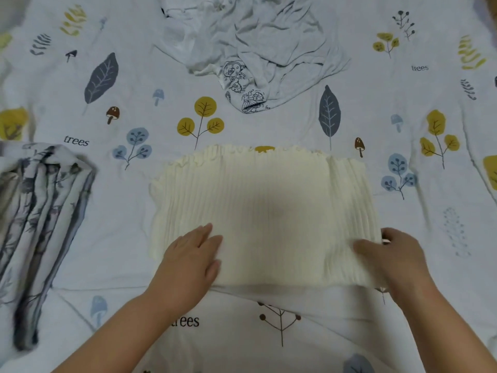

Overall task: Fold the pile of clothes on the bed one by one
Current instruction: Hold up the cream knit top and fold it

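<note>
A cream ribbed garment (258, 205) with a frilled far edge lies spread flat on the bed in front of me. My left hand (192, 254) rests flat on its near left part, fingers straight. My right hand (395, 257) holds the garment's near right edge, thumb on top and fingers curled round the side. A crumpled pile of pale grey and white clothes (258, 47), one with a cartoon print, lies at the far middle of the bed.
A folded cloth with a grey-blue tree print (40, 216) lies at the left. The bedsheet (269, 332), white with leaves, mushrooms and the word "trees", covers the whole view.
</note>
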The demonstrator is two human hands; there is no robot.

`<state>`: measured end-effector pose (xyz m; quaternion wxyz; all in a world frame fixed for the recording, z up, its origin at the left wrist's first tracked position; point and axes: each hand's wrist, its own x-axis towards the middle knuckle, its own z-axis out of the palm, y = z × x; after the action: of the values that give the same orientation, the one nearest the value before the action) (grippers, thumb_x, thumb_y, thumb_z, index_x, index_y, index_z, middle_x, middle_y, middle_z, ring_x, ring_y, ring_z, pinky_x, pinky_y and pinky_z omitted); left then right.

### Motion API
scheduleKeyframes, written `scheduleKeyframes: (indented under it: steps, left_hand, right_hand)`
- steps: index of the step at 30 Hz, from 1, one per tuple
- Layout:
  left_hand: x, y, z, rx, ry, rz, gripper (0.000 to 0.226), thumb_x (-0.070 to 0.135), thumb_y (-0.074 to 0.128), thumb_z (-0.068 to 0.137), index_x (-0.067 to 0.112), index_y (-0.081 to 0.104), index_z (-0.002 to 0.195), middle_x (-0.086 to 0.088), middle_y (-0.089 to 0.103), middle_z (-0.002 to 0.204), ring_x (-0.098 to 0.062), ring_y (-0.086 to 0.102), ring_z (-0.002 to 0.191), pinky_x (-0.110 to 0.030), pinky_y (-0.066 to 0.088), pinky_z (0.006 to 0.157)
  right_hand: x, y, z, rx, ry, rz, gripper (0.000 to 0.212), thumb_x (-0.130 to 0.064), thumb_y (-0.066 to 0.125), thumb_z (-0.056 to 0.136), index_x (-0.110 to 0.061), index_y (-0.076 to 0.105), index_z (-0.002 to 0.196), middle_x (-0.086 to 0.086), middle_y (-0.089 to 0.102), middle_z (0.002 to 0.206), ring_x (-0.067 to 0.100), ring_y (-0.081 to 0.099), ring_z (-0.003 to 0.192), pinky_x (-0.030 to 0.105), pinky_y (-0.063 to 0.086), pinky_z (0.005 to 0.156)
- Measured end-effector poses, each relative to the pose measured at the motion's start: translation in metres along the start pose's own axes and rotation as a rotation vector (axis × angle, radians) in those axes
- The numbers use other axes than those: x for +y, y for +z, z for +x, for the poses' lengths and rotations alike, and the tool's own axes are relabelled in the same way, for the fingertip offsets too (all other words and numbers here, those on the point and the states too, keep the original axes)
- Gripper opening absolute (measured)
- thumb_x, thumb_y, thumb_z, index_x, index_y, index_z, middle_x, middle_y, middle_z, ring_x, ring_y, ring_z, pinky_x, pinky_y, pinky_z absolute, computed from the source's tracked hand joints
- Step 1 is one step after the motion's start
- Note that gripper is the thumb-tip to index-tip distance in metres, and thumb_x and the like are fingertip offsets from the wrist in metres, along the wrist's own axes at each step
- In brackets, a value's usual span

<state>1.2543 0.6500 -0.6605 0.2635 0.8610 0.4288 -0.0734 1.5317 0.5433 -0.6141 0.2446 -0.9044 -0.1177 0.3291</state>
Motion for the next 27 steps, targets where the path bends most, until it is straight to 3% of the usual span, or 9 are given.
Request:
scheduleKeyframes:
  steps: [4,8,11,15,17,19,22,25,27]
  left_hand:
    - [-0.017,-0.014,-0.003,0.045,-0.048,-0.150,0.045,0.026,0.048,0.094,0.024,0.041,0.139,0.005,0.028,0.151,-0.011,0.025,0.138,-0.014,0.018,0.104]
    - [-0.030,-0.032,-0.001,0.129,-0.110,-0.301,0.035,0.017,0.051,0.093,0.022,0.054,0.127,0.007,0.045,0.137,-0.009,0.044,0.124,-0.015,0.029,0.098]
    - [-0.036,-0.045,0.004,0.199,-0.206,-0.572,0.024,0.018,0.045,0.097,0.024,0.063,0.111,0.010,0.058,0.119,0.007,0.052,0.100,-0.006,0.035,0.087]
    - [-0.043,-0.063,0.019,0.085,-0.509,-1.218,0.051,0.043,0.027,0.099,0.013,0.068,0.104,-0.009,0.072,0.100,-0.021,0.067,0.091,-0.026,0.052,0.076]
    - [-0.046,-0.068,0.023,-0.015,-0.545,-1.341,0.046,0.048,0.035,0.095,0.015,0.067,0.102,-0.008,0.073,0.093,-0.022,0.070,0.086,-0.030,0.052,0.071]
    - [-0.048,-0.067,0.027,-0.019,-0.476,-1.195,0.030,0.031,0.060,0.087,0.017,0.059,0.112,-0.005,0.072,0.097,-0.020,0.070,0.087,-0.035,0.054,0.076]
    - [-0.053,-0.062,0.033,0.099,-0.384,-0.869,0.049,0.004,0.066,0.077,0.021,0.049,0.119,-0.001,0.066,0.098,-0.021,0.065,0.091,-0.039,0.052,0.084]
    - [-0.055,-0.057,0.036,0.325,-0.361,-0.529,0.053,0.009,0.062,0.081,0.021,0.043,0.129,0.008,0.056,0.089,-0.020,0.058,0.088,-0.025,0.041,0.069]
    - [-0.050,-0.051,0.034,0.461,-0.399,-0.287,0.061,0.018,0.059,0.085,0.021,0.032,0.140,-0.003,0.052,0.115,-0.027,0.052,0.104,-0.032,0.040,0.079]
  right_hand:
    - [-0.046,0.021,-0.046,0.088,-0.235,-0.117,0.012,-0.015,0.062,0.075,-0.023,0.053,0.077,-0.008,0.057,0.069,0.009,0.052,0.063,0.027,0.038,0.053]
    - [-0.084,0.060,-0.093,0.011,-0.398,-0.115,0.020,-0.020,0.060,0.076,-0.025,0.053,0.094,-0.008,0.060,0.076,0.018,0.059,0.069,0.032,0.047,0.063]
    - [-0.100,0.099,-0.114,-0.049,-0.518,-0.254,0.020,-0.023,0.056,0.078,-0.025,0.046,0.095,-0.008,0.056,0.073,0.022,0.054,0.069,0.030,0.043,0.063]
    - [-0.102,0.155,-0.135,-0.212,-0.642,-0.463,0.021,-0.019,0.050,0.087,-0.021,0.039,0.105,-0.003,0.051,0.083,0.024,0.058,0.083,0.026,0.030,0.063]
    - [-0.097,0.175,-0.142,-0.291,-0.690,-0.521,0.025,-0.017,0.051,0.090,-0.018,0.038,0.112,0.001,0.057,0.101,0.022,0.059,0.094,0.026,0.031,0.065]
    - [-0.094,0.183,-0.144,-0.380,-0.728,-0.563,0.035,-0.016,0.051,0.091,-0.015,0.036,0.123,0.004,0.056,0.112,0.022,0.057,0.102,0.027,0.036,0.071]
    - [-0.091,0.175,-0.143,-0.527,-0.735,-0.456,0.038,-0.025,0.046,0.092,-0.019,0.043,0.129,0.002,0.057,0.115,0.019,0.054,0.106,0.027,0.040,0.086]
    - [-0.095,0.156,-0.130,-0.179,-0.811,-0.254,0.034,-0.027,0.042,0.085,-0.022,0.063,0.111,-0.002,0.065,0.103,0.019,0.058,0.098,0.029,0.044,0.082]
    - [-0.095,0.150,-0.112,0.077,-0.781,-0.290,0.038,-0.025,0.043,0.087,-0.018,0.059,0.121,0.003,0.061,0.119,0.023,0.052,0.113,0.035,0.043,0.090]
